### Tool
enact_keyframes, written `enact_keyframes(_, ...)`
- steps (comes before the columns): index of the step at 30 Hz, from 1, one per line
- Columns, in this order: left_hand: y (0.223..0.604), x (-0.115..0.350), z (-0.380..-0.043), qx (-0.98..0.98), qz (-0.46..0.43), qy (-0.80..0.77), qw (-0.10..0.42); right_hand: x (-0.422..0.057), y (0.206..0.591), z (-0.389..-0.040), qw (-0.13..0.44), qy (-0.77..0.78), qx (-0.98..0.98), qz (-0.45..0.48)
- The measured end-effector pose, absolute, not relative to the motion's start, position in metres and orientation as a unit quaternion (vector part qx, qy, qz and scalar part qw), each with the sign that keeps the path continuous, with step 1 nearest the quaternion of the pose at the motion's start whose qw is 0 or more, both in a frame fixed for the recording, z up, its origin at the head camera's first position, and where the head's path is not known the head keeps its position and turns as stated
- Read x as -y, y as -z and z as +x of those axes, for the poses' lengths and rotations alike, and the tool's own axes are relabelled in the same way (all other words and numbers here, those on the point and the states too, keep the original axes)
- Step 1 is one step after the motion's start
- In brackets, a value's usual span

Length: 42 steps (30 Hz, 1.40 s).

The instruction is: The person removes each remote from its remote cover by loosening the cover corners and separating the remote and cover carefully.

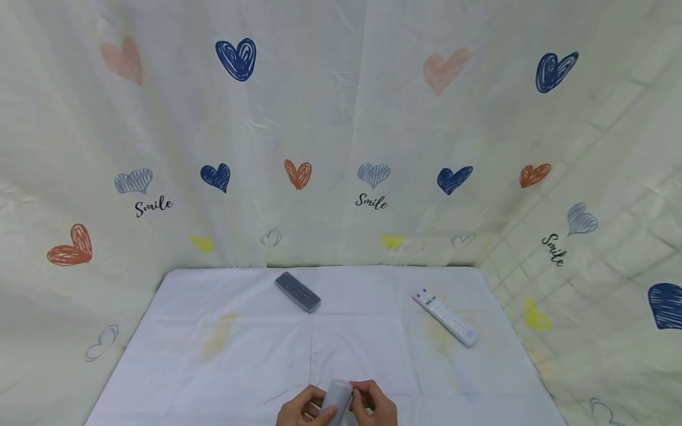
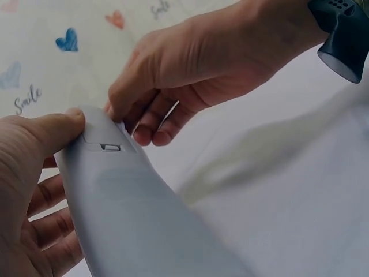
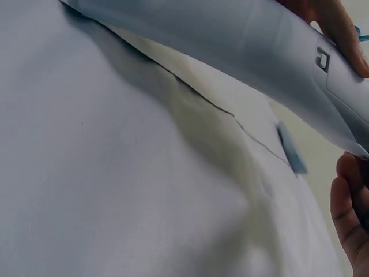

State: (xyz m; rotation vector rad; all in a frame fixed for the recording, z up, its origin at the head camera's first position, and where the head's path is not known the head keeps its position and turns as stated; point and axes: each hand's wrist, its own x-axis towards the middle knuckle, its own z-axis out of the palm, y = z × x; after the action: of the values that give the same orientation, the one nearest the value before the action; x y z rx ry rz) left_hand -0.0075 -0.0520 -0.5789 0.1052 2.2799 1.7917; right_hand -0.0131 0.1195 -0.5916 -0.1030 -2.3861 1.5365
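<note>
Right wrist device (image 2: pixel 348 36): dark, near black with a bluish cast, worn just behind the right grip (image 1: pixel 375 404)
Device top: rounded, marked with small round dots or holes (image 2: pixel 341 4), too small to tell which
Device lower part: smooth and flared, ending in a pale grey curved face (image 2: pixel 339 68)
Left grip (image 1: pixel 296 409): bare, creases at the finger joints
Right grip: bare, likewise creased, the wrist bare up to the device
</note>
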Motion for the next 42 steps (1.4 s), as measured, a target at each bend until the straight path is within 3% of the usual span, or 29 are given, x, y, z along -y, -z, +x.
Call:
enact_keyframes(8,0.577,0.053,-0.009,-0.775,0.04,-0.621,0.115,-0.127,0.586,-0.019,0.029,-0.587,0.804,-0.092)
enact_keyframes(14,0.575,0.054,-0.011,-0.772,0.035,-0.626,0.108,-0.138,0.585,-0.024,-0.045,-0.634,0.769,-0.063)
enact_keyframes(21,0.573,0.053,-0.011,-0.735,0.034,-0.666,0.12,-0.143,0.587,-0.022,-0.171,-0.713,0.677,-0.061)
enact_keyframes(27,0.572,0.054,-0.012,-0.734,0.025,-0.667,0.125,-0.14,0.591,-0.019,-0.186,-0.723,0.658,-0.097)
enact_keyframes(38,0.571,0.053,-0.013,-0.736,0.0,-0.662,0.139,-0.142,0.592,-0.016,-0.151,-0.73,0.662,-0.078)
enact_keyframes(42,0.571,0.052,-0.012,-0.731,0.002,-0.669,0.133,-0.145,0.594,-0.015,-0.175,-0.74,0.648,-0.047)
